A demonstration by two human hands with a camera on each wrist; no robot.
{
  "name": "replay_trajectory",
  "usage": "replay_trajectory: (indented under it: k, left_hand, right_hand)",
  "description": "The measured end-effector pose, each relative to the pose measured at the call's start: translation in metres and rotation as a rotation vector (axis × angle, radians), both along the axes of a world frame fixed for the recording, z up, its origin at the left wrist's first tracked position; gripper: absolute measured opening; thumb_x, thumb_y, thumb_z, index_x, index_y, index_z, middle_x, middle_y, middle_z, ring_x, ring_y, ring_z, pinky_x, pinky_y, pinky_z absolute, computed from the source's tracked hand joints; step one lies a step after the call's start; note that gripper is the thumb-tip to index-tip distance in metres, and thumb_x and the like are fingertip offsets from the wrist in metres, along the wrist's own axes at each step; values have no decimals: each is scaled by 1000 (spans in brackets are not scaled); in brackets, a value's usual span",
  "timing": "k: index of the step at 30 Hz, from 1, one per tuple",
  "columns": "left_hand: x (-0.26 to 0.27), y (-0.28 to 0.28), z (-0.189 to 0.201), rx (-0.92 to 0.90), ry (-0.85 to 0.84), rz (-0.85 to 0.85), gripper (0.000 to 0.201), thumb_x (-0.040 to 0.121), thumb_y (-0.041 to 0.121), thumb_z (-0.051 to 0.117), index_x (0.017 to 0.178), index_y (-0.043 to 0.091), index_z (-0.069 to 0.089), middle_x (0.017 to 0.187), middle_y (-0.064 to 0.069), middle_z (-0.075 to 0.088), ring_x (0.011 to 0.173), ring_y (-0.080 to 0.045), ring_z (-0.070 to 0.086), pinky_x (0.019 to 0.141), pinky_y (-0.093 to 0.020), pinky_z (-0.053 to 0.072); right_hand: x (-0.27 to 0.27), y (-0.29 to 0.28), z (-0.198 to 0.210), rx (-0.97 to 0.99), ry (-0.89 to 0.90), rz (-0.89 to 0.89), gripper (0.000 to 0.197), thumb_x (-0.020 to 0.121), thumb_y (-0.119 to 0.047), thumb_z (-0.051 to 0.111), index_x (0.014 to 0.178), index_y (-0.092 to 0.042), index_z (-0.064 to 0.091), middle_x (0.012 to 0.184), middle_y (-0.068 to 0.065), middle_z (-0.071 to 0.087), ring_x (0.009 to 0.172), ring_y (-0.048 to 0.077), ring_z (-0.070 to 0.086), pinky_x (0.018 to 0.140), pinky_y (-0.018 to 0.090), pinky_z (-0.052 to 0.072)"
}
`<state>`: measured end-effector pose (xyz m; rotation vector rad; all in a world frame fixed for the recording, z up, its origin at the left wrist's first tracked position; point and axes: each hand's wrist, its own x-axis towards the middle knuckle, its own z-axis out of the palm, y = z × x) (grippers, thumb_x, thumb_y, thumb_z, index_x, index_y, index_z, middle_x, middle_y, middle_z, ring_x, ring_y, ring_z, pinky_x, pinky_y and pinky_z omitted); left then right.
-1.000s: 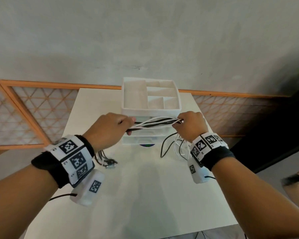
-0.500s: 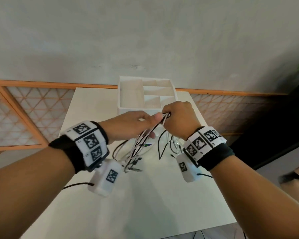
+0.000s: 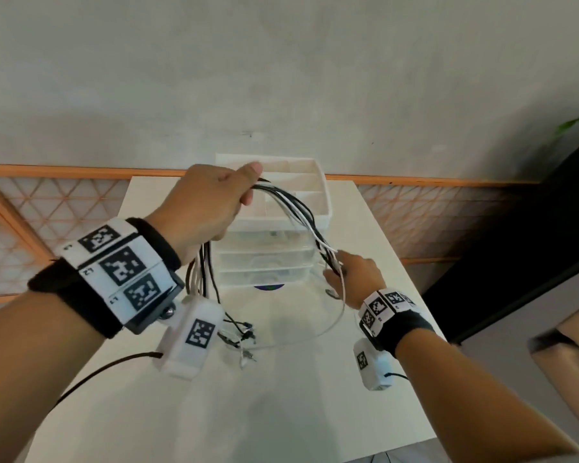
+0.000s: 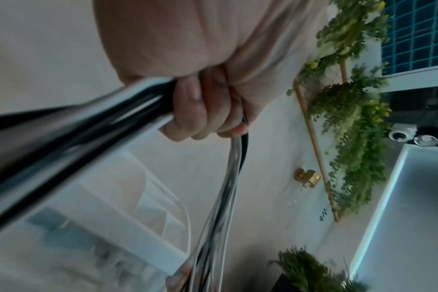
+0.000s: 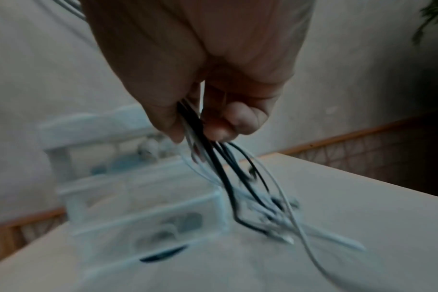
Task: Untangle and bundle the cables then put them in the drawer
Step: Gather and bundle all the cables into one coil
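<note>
A bundle of black and white cables (image 3: 298, 215) arcs between my two hands above the white table (image 3: 281, 396). My left hand (image 3: 214, 202) is raised in front of the drawer unit's top tray and grips the bundle in a fist (image 4: 200, 110). My right hand (image 3: 351, 275) is lower, to the right, and pinches the cables (image 5: 198, 126) between thumb and fingers. Loose ends and plugs (image 3: 241, 335) hang down to the table under my left wrist. The clear plastic drawer unit (image 3: 268, 259) stands behind, its drawers closed.
The unit's open top tray (image 3: 318, 182) has dividers. A dark round thing (image 3: 269, 287) peeks from under the unit's front. A grey wall and an orange lattice rail (image 3: 415, 212) stand behind the table; a dark cabinet (image 3: 515, 245) stands to the right.
My hands, close together half a second ago, have drawn apart: the left rose up and back, the right dropped to the right, stretching the bundle into an arc.
</note>
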<state>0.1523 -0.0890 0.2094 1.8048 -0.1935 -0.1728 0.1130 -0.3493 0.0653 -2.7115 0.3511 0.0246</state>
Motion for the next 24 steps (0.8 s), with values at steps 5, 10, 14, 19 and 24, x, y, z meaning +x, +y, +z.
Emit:
replay_trajectory:
  k: [5,10,14,19,24]
  left_hand:
    - [4,12,-12,63,63,22,48,96,49,54,62,15,52,43,7,26,42,-16,15,43,-20,15]
    - [9,18,-12,15,75,76,48,98,47,53,63,15,50,41,10,27,42,-15,16,43,-21,14]
    - [8,18,-10,12,56,33,46,99,47,51,65,15,49,42,10,28,39,-12,17,43,-20,15]
    - [-8,7,-25,-31,115,-36,43,100,48,47,69,18,45,46,10,28,40,-11,18,40,-19,17]
    - [-14,-10,-29,-7,74,-57,46,101,47,46,67,16,46,47,7,40,38,-11,31,40,-20,26]
  right_hand:
    - [-1,-26,-10,-11,61,-144,11,90,-36,67,97,-29,63,97,9,73,102,35,64,82,35,50]
    - [-1,-35,-5,127,30,-228,34,77,-49,79,74,-24,56,74,-1,67,92,31,64,75,34,52]
    - [-8,-25,9,142,61,-172,40,74,-59,77,76,-24,57,73,0,68,83,27,65,64,29,48]
    - [0,9,44,73,8,-149,44,70,-67,69,92,-30,61,98,4,69,87,24,65,73,33,56]
    - [-7,39,74,28,43,-47,77,67,-76,67,126,-28,52,125,-2,64,112,24,62,94,42,52]
